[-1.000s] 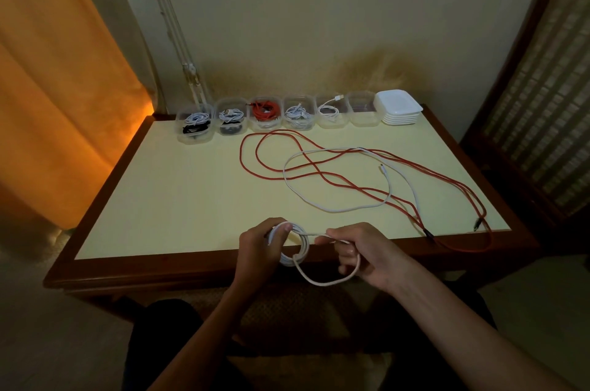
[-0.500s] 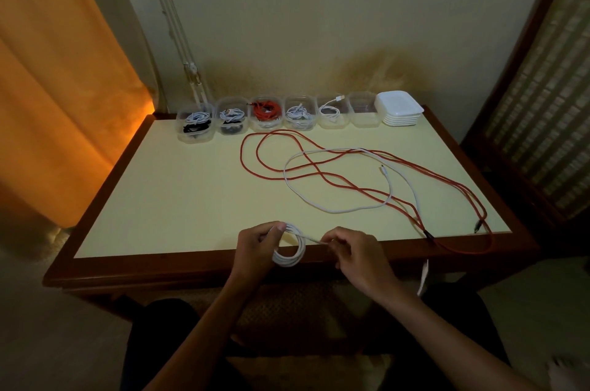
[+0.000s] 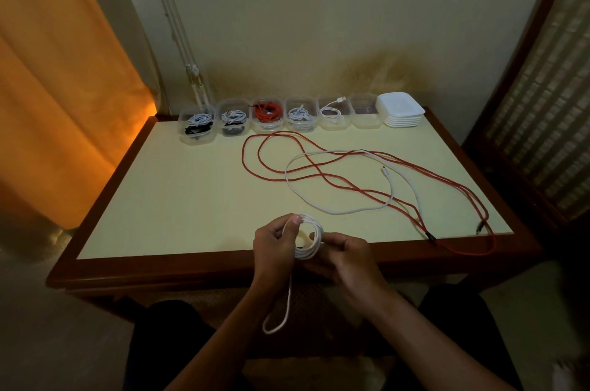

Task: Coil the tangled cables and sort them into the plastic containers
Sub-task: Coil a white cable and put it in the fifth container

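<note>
Head view shows the white coil (image 3: 309, 241) now thicker than a second ago, pinched at its top by the left hand (image 3: 275, 247) with curled fingers, while the right hand (image 3: 346, 258) curls against its far side. Only a short tail (image 3: 281, 311) hangs below the left fingers. Coiling looks nearly done; beyond the fingertips, the red cable (image 3: 367, 189) and another white cable (image 3: 338, 208) wait loose, the empty container (image 3: 365, 116) behind them.
</note>
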